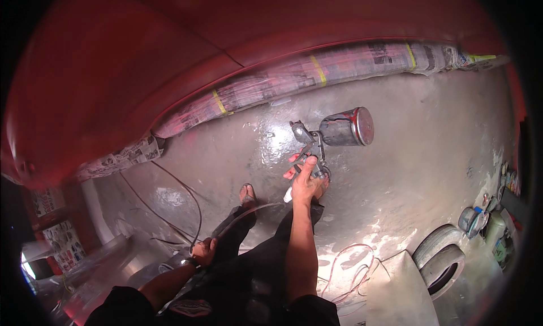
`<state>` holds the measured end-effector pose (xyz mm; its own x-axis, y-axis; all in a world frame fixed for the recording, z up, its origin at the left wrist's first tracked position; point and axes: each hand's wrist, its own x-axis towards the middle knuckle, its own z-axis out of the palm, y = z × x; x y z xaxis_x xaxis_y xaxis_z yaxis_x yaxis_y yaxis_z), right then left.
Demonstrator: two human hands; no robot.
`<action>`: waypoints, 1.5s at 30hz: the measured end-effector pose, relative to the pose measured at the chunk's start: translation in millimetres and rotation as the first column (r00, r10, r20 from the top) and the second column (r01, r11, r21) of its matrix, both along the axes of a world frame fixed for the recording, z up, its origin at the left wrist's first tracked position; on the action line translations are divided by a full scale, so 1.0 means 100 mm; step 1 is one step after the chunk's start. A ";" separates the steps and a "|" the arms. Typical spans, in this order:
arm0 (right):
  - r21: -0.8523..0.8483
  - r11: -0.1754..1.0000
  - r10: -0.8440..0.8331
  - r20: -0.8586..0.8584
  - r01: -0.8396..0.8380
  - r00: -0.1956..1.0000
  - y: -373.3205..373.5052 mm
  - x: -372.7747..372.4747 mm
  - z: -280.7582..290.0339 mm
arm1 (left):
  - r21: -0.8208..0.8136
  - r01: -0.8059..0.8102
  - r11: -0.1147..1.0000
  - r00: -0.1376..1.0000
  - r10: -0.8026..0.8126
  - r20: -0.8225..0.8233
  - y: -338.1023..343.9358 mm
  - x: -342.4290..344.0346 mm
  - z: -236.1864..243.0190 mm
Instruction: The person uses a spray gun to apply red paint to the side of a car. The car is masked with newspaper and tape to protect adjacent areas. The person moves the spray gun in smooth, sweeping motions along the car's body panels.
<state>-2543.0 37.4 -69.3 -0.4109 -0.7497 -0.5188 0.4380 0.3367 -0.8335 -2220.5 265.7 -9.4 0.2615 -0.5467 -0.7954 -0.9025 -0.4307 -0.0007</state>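
My right hand [305, 183] is wrapped round the handle of a metal spray gun [302, 134], held out in front of me over the floor. The gun's cylindrical paint cup [339, 128], with red paint streaks, lies sideways to the right of its head. An air hose [249, 214] runs from below the gun handle back toward my left side. Lower left, my left hand [205, 251] is closed round the hose, and dark loops of it hang down beyond the fingers. Ahead stands a glossy red vehicle body panel [141, 60], apart from the gun.
Newspaper masking [266, 88] with yellow tape [318, 70] covers the panel's lower edge. My sandalled foot [247, 194] stands on the grey floor [418, 145]. Right of me are tyres [434, 244], a tin [469, 219], a flat board [400, 295] and a tangled reddish cable [370, 258].
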 end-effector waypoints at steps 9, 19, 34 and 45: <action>-0.046 0.993 -0.109 -0.051 0.107 0.993 -0.07 -0.32 0.45 | -0.065 -0.056 0.996 0.985 0.044 -0.169 0.17 0.28 0.06; -0.279 0.957 -0.088 -0.039 0.073 0.995 -0.34 -0.78 1.24 | -0.140 -0.070 0.988 0.958 0.027 -0.286 0.00 0.03 0.22; -0.293 0.894 -0.415 -0.261 0.338 0.872 -1.10 -2.38 1.64 | -0.094 -0.311 0.946 0.851 0.234 -0.470 -0.54 -0.91 0.47; -0.367 0.929 -0.107 -0.373 -0.041 0.922 -0.63 -1.04 1.38 | -0.116 -0.313 0.943 0.858 0.228 -0.460 -0.53 -0.47 0.59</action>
